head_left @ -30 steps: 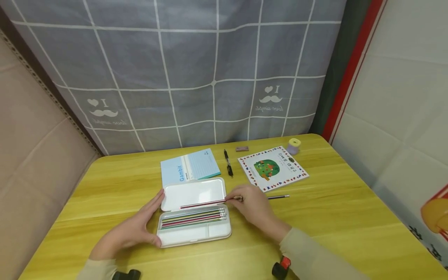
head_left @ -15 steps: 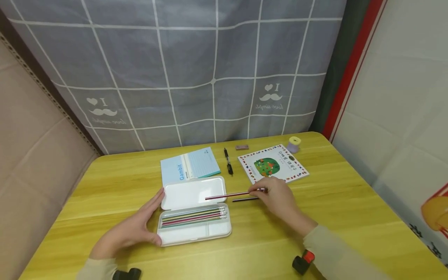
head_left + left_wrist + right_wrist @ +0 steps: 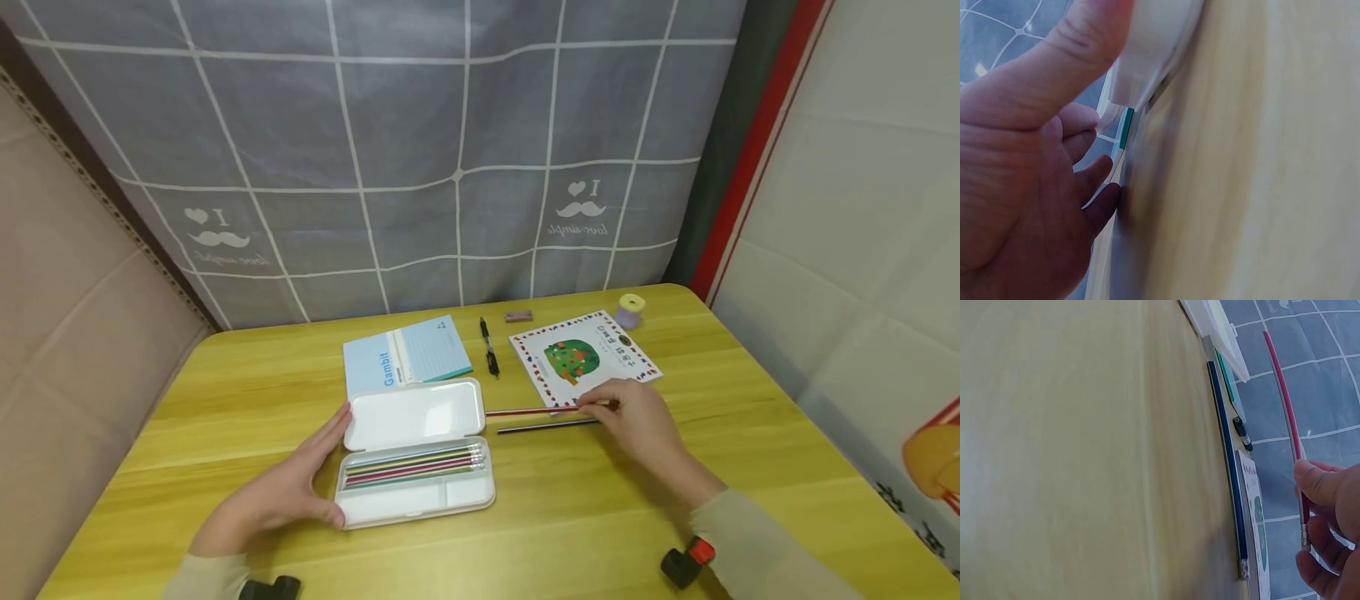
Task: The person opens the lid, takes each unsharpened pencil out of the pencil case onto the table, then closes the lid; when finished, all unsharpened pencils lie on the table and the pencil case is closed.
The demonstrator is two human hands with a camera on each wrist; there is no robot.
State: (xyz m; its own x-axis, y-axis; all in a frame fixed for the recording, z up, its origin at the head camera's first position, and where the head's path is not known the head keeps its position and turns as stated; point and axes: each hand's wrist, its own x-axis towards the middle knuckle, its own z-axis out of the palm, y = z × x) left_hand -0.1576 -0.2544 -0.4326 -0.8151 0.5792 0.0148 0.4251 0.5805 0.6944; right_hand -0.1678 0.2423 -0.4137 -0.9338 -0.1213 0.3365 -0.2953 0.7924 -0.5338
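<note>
The white pencil case (image 3: 416,417) lies with its lid back and several coloured pencils (image 3: 412,466) in its lower half. At its left side my left hand (image 3: 281,496) touches the base with the thumb and reaches the lid edge with extended fingers; in the left wrist view this hand (image 3: 1029,169) has its thumb against the case (image 3: 1150,50). My right hand (image 3: 637,421) pinches a red pencil (image 3: 528,412) near its metal end, above the table; the right wrist view shows the pencil (image 3: 1285,394) raised. A dark pencil (image 3: 543,427) lies on the table below it.
Behind the case is a blue notebook (image 3: 408,354). A black pen (image 3: 489,348), an eraser (image 3: 518,317), a white picture booklet (image 3: 585,358) and a yellow-topped purple container (image 3: 629,312) stand or lie further back. A grey curtain (image 3: 405,225) hangs behind the table.
My right hand has moved right with the red pencil, away from over the case's lid to beside the booklet's front edge. My left hand has stayed at the case.
</note>
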